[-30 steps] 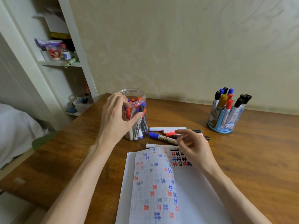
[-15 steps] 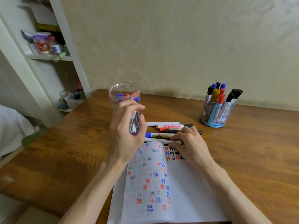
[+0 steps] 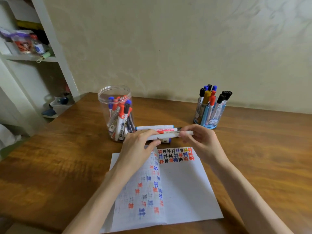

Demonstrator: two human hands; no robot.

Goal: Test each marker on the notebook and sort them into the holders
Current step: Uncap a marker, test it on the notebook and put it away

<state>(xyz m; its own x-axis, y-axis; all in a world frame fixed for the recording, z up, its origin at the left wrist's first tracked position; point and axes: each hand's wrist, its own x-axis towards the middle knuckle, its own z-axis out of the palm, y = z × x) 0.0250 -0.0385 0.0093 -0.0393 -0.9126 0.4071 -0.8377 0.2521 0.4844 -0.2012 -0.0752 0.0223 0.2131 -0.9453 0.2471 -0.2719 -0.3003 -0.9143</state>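
Note:
A white marker (image 3: pixel 166 136) is held level just above the open notebook (image 3: pixel 182 186), with my left hand (image 3: pixel 140 149) gripping its left end and my right hand (image 3: pixel 200 141) pinching its right end. Behind it, several loose markers (image 3: pixel 154 127) lie on the wooden table (image 3: pixel 67 157). A clear plastic jar (image 3: pixel 116 114) with several markers stands at the left. A blue round holder (image 3: pixel 210 115) with several upright markers stands at the back right. The notebook's pages carry rows of red, blue and black test marks.
White shelves (image 3: pixel 33 58) with bottles and small items stand at the far left beyond the table's corner. A pale wall runs close behind the table. Bare wood shows to the left and right of the notebook.
My left hand has left the jar and come to the marker. My right hand has lifted that marker from the pile, and both hands now hold it over the notebook.

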